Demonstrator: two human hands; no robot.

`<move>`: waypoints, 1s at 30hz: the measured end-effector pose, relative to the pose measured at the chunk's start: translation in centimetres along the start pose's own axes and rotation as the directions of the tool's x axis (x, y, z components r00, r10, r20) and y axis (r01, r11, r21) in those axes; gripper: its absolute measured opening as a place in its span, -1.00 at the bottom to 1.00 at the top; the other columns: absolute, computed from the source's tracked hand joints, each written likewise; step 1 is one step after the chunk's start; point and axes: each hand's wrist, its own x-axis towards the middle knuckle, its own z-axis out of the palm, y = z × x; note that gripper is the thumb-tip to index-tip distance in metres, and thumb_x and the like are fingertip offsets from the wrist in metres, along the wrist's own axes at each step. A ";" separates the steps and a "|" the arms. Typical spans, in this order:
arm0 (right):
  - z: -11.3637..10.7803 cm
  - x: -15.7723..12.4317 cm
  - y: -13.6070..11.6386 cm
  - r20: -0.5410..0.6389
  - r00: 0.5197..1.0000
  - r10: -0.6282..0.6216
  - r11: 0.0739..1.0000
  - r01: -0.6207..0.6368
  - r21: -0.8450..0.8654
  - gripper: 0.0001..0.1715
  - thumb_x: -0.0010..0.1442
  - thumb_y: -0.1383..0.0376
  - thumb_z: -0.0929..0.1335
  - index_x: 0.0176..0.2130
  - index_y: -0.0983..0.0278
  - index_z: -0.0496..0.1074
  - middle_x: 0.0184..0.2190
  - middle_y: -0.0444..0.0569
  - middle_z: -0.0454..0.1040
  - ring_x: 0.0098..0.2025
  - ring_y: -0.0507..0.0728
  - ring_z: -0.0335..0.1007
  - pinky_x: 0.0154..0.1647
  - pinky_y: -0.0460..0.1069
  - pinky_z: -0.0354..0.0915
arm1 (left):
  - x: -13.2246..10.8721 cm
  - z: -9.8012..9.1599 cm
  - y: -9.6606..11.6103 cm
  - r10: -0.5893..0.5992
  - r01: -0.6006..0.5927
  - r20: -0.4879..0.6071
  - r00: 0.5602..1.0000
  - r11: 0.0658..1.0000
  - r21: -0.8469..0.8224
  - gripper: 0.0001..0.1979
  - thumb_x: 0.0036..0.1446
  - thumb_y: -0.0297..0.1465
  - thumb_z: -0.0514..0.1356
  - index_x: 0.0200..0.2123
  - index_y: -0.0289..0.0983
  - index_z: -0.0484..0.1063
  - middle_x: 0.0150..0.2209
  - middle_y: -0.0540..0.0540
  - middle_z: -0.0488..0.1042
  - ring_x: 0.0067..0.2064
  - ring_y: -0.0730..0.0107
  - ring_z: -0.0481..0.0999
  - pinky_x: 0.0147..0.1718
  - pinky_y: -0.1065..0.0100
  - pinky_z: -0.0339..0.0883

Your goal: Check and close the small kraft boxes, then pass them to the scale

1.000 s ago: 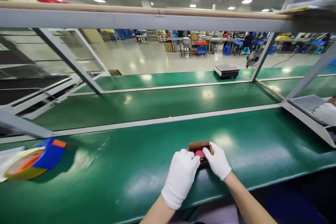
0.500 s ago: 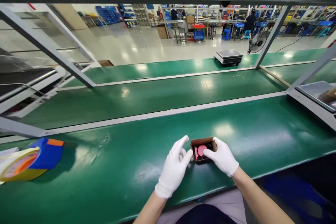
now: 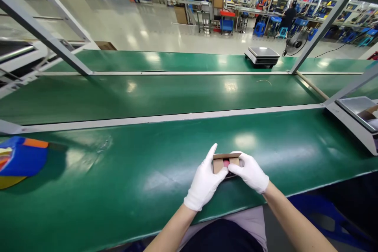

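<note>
A small brown cardboard box (image 3: 223, 160) rests on the green bench (image 3: 132, 173) near its front edge. A pink and red item shows through the gap between its side flaps. Both of my hands wear white gloves. My left hand (image 3: 204, 182) presses on the box's left flap with thumb and fingers, the index finger pointing up. On the right side, my right hand (image 3: 250, 171) pinches the other flap down with its fingers curled over it. The flaps are folded almost together over the item.
A blue, orange and yellow tape dispenser (image 3: 17, 159) lies at the left edge. A weighing scale (image 3: 356, 120) stands at the right, another scale (image 3: 262, 55) on the far belt. Grey frame struts (image 3: 44, 31) rise behind the belts. People work at distant benches.
The box's side flaps have been folded inward over the pink item, which lay open to view before. My left hand has come back onto the box. The view has tilted down.
</note>
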 end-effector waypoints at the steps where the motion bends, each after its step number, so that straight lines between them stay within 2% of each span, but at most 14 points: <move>1: 0.4 0.2 -0.1 -0.033 0.999 -0.012 0.999 0.011 -0.042 -0.55 0.20 0.10 0.46 0.03 0.24 0.48 -0.06 0.00 0.57 -0.01 0.23 0.52 0.05 0.08 0.44 | 0.0 0.0 -0.3 0.020 -0.019 0.019 1.000 0.997 -0.076 -0.08 0.15 -0.17 0.36 0.48 -0.14 0.04 0.20 -0.16 0.49 0.17 0.08 0.53 0.21 0.11 0.42; 4: 0.9 0.6 0.0 -0.121 0.986 -0.119 0.974 0.091 -0.209 -0.65 0.18 0.22 0.45 -0.02 0.22 0.49 -0.09 -0.05 0.59 -0.07 0.19 0.54 0.02 0.06 0.45 | 0.0 -0.3 -1.2 0.117 -0.100 0.059 0.991 0.967 -0.235 -0.37 0.19 -0.21 0.33 0.30 -0.17 0.33 0.24 -0.16 0.46 0.24 0.09 0.48 0.26 0.11 0.38; 7: -0.4 0.1 0.5 -0.061 0.937 -0.345 0.893 0.307 -0.329 -0.74 0.22 0.36 0.35 -0.08 0.22 0.52 -0.03 -0.02 0.59 -0.01 0.16 0.54 0.07 0.07 0.45 | -0.2 -1.6 -1.9 0.318 -0.312 0.047 0.947 0.944 -0.107 -0.77 0.30 -0.30 0.23 -0.01 -0.16 0.56 0.22 -0.14 0.47 0.25 0.12 0.46 0.26 0.09 0.36; 9: -1.7 -0.4 0.6 0.100 0.877 -0.469 0.777 0.464 -0.425 -0.62 0.31 0.42 0.24 0.00 0.21 0.53 0.11 0.00 0.55 0.09 0.16 0.50 0.16 0.11 0.42 | -0.5 -2.8 -2.1 0.463 -0.476 0.135 0.876 0.875 0.089 -0.72 0.40 -0.35 0.10 0.03 -0.10 0.58 0.30 -0.13 0.40 0.28 0.14 0.42 0.28 0.04 0.33; 12: -3.2 -1.1 1.1 0.347 0.771 -0.534 0.549 0.628 -0.551 -0.51 0.46 0.36 0.17 0.28 0.17 0.37 0.32 0.03 0.37 0.29 0.23 0.30 0.30 0.25 0.32 | -1.2 -4.0 -2.1 0.554 -0.630 0.299 0.777 0.693 0.351 -0.62 0.44 -0.30 0.06 0.24 -0.03 0.44 0.45 -0.15 0.18 0.34 0.07 0.32 0.26 -0.08 0.32; 14: -3.3 -1.1 1.8 0.424 0.696 -0.580 0.396 0.695 -0.600 -0.43 0.53 0.19 0.18 0.42 0.23 0.17 0.40 0.16 0.23 0.44 0.35 0.06 0.36 0.38 0.21 | -1.4 -3.9 -2.1 0.625 -0.687 0.306 0.718 0.566 0.456 -0.57 0.40 -0.25 0.18 0.30 -0.05 0.37 0.47 -0.20 0.12 0.38 0.01 0.25 0.26 -0.14 0.32; 16: -2.8 -0.7 2.6 0.436 0.642 -0.630 0.291 0.716 -0.635 -0.31 0.55 0.06 0.15 0.48 0.31 0.00 0.43 0.30 0.13 0.51 0.42 -0.11 0.37 0.44 0.16 | -1.4 -3.2 -2.3 0.676 -0.708 0.291 0.677 0.492 0.506 -0.49 0.37 -0.28 0.23 0.34 -0.07 0.29 0.44 -0.23 0.15 0.40 0.02 0.22 0.27 -0.12 0.32; 17: -2.6 -0.5 2.9 0.431 0.636 -0.640 0.270 0.711 -0.649 -0.29 0.55 0.06 0.14 0.49 0.32 -0.04 0.43 0.32 0.12 0.51 0.42 -0.10 0.37 0.44 0.17 | -1.3 -2.8 -2.4 0.677 -0.703 0.282 0.680 0.492 0.514 -0.46 0.37 -0.29 0.23 0.36 -0.08 0.24 0.42 -0.25 0.19 0.40 0.05 0.24 0.28 -0.10 0.33; 19: -2.2 0.0 2.9 0.415 0.639 -0.648 0.279 0.705 -0.652 -0.33 0.55 0.13 0.18 0.49 0.26 -0.03 0.39 0.28 0.19 0.45 0.37 0.05 0.34 0.37 0.25 | -1.1 -2.1 -2.6 0.642 -0.659 0.239 0.728 0.558 0.505 -0.42 0.39 -0.28 0.21 0.40 -0.12 0.15 0.35 -0.25 0.29 0.34 0.13 0.34 0.27 -0.03 0.38; 20: -2.2 0.2 2.7 0.408 0.640 -0.651 0.296 0.709 -0.640 -0.36 0.54 0.16 0.22 0.47 0.21 0.02 0.35 0.23 0.26 0.40 0.32 0.16 0.31 0.32 0.29 | -1.0 -1.9 -2.6 0.623 -0.633 0.210 0.754 0.602 0.487 -0.41 0.39 -0.27 0.21 0.40 -0.13 0.13 0.32 -0.25 0.34 0.31 0.15 0.38 0.26 0.00 0.39; 22: -2.4 0.4 1.9 0.400 0.636 -0.660 0.336 0.726 -0.600 -0.43 0.51 0.18 0.28 0.42 0.12 0.14 0.28 0.14 0.36 0.26 0.25 0.32 0.23 0.23 0.37 | -1.0 -1.8 -2.6 0.608 -0.613 0.176 0.774 0.652 0.447 -0.45 0.41 -0.26 0.19 0.39 -0.10 0.14 0.28 -0.21 0.38 0.28 0.20 0.41 0.25 0.03 0.41; 25: -2.8 0.6 0.8 0.402 0.632 -0.662 0.374 0.744 -0.554 -0.53 0.52 0.14 0.28 0.33 0.10 0.28 0.21 0.11 0.41 0.14 0.21 0.39 0.14 0.18 0.40 | -1.0 -1.7 -2.6 0.618 -0.636 0.210 0.758 0.630 0.446 -0.51 0.43 -0.31 0.15 0.36 -0.05 0.19 0.29 -0.19 0.34 0.29 0.19 0.39 0.25 0.01 0.40; 28: -3.0 0.7 0.7 0.437 0.630 -0.642 0.362 0.752 -0.551 -0.54 0.53 0.15 0.25 0.34 0.13 0.27 0.21 0.13 0.40 0.13 0.21 0.38 0.14 0.19 0.38 | -1.0 -1.5 -3.1 0.613 -0.645 0.258 0.747 0.572 0.507 -0.35 0.35 -0.26 0.25 0.42 -0.11 0.12 0.37 -0.31 0.20 0.33 0.06 0.33 0.24 -0.06 0.41; 30: -3.0 0.8 1.0 0.461 0.618 -0.637 0.328 0.758 -0.563 -0.51 0.54 0.16 0.24 0.37 0.15 0.23 0.22 0.15 0.39 0.15 0.22 0.36 0.16 0.21 0.36 | -1.0 -1.3 -3.5 0.636 -0.665 0.273 0.722 0.527 0.529 -0.30 0.33 -0.29 0.27 0.44 -0.13 0.07 0.41 -0.35 0.11 0.35 0.02 0.29 0.23 -0.05 0.41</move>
